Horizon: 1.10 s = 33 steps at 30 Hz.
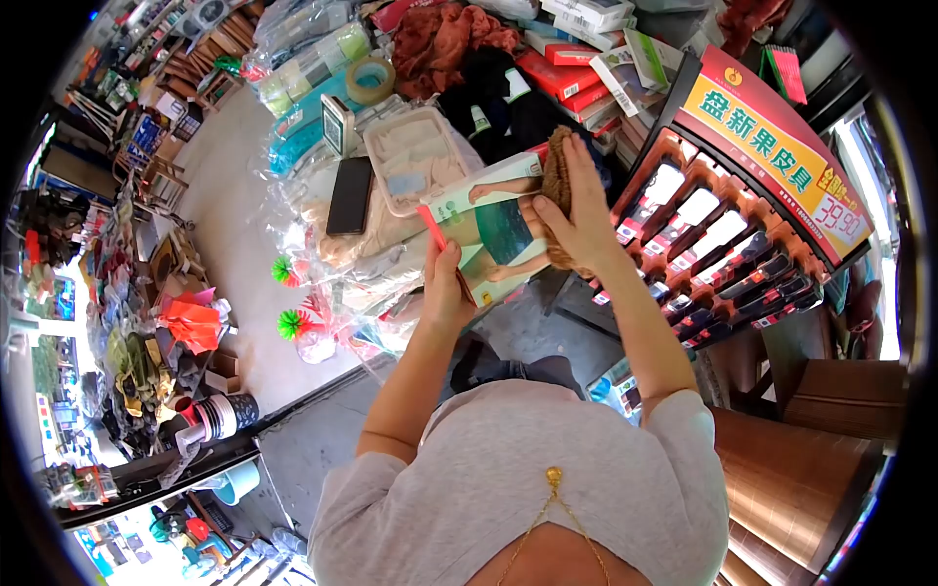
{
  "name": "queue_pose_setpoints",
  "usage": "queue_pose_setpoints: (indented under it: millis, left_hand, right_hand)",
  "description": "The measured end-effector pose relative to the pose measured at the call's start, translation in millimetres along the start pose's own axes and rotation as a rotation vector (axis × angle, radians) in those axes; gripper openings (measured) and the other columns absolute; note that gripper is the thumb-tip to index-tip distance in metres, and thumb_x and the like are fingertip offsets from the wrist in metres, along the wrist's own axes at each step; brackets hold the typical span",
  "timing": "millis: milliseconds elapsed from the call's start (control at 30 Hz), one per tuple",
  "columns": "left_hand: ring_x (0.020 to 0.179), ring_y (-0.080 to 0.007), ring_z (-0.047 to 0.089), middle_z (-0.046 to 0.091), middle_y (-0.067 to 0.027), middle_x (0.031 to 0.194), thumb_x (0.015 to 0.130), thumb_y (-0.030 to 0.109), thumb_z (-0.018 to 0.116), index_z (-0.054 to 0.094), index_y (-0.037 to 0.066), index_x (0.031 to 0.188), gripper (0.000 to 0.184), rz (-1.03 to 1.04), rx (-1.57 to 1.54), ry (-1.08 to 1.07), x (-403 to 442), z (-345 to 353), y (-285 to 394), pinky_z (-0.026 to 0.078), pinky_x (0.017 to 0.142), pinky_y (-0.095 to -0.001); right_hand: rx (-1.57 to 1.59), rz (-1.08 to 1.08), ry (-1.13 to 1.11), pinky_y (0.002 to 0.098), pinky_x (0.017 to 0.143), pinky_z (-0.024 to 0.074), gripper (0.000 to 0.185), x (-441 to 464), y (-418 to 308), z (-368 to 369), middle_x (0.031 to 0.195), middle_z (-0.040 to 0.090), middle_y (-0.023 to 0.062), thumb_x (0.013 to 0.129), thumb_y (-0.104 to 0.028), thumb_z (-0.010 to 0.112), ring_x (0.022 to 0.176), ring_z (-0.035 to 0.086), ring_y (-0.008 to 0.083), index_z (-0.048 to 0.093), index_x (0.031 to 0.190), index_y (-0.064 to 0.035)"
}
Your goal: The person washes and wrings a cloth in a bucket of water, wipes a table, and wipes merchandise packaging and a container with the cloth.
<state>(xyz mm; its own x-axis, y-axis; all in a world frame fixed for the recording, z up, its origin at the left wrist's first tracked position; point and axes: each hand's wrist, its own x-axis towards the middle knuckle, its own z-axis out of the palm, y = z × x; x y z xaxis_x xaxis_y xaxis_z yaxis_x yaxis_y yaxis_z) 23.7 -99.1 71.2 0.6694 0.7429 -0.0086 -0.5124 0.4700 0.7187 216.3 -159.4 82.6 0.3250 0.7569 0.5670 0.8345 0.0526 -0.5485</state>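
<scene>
A flat printed cardboard box (508,230), with pictures of arms on its face and a red flap, is tilted up in front of me. My left hand (447,285) is closed on its near left edge, thumb on top. A folded brown ribbed, fuzzy cloth (558,176) lies against the box's right end; whether part of it is inside cannot be told. My right hand (584,210) presses along the cloth with fingers stretched upward and thumb across it towards the box. Beyond the box are a clear plastic tray (410,146) and a black phone (349,197).
Plastic-wrapped goods (381,278) are piled under the phone, near a tape roll (370,80) and a small upright device (337,127). Red boxes (562,78) are stacked behind. To my right stands a belt display rack (723,215) with a price sign (772,146).
</scene>
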Motion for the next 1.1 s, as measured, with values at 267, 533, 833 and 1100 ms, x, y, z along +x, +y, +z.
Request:
queue_pose_setpoints:
  millis: [267,533,833,1100]
  left_hand:
    - [0.111,-0.0229,0.049,0.043,-0.0066,0.127,0.09,0.048,0.039,0.031,0.013,0.132,0.055,-0.03,-0.09,0.06,13.2,-18.6,-20.9,0.043,0.091,-0.0375]
    - [0.094,-0.0208,0.057,0.057,-0.0094,0.108,0.083,0.061,0.041,0.042,0.01,0.125,0.066,-0.076,-0.298,0.098,19.0,-39.9,-0.1,0.049,0.08,-0.0343]
    - [0.089,-0.0222,0.06,0.055,-0.0084,0.109,0.086,0.032,0.052,0.037,0.01,0.126,0.048,-0.3,-0.19,0.051,25.6,-38.3,-4.2,0.053,0.071,-0.0332]
    - [0.112,-0.0303,0.049,0.047,-0.0175,0.125,0.086,0.04,0.046,0.035,0.006,0.13,0.057,-0.147,-0.114,0.054,11.9,-42.9,8.6,0.039,0.095,-0.0409]
  right_hand:
    - [0.166,-0.19,-0.257,0.0449,0.105,0.023,0.057,-6.8,-75.9,40.5,0.134,0.037,0.0194,0.076,-0.013,0.057,0.129,0.028,0.0333,0.038,0.128,0.0009]
    - [0.142,-0.403,-0.372,0.0433,0.104,0.0273,0.052,-45.8,-87.8,45.8,0.128,0.046,0.0133,0.074,-0.012,0.059,0.125,0.037,0.026,0.047,0.123,-0.0036]
    - [-0.013,-0.513,-0.23,0.0431,0.101,0.0319,0.041,-62.0,-50.5,32.3,0.122,0.051,0.0136,0.068,-0.006,0.059,0.119,0.045,0.0278,0.054,0.109,-0.0048]
    - [-0.129,-0.062,0.026,0.0401,0.098,0.0356,0.036,-69.9,28.2,-27.1,0.122,0.05,0.0165,0.08,-0.009,0.052,0.114,0.048,0.0318,0.05,0.115,0.0001]
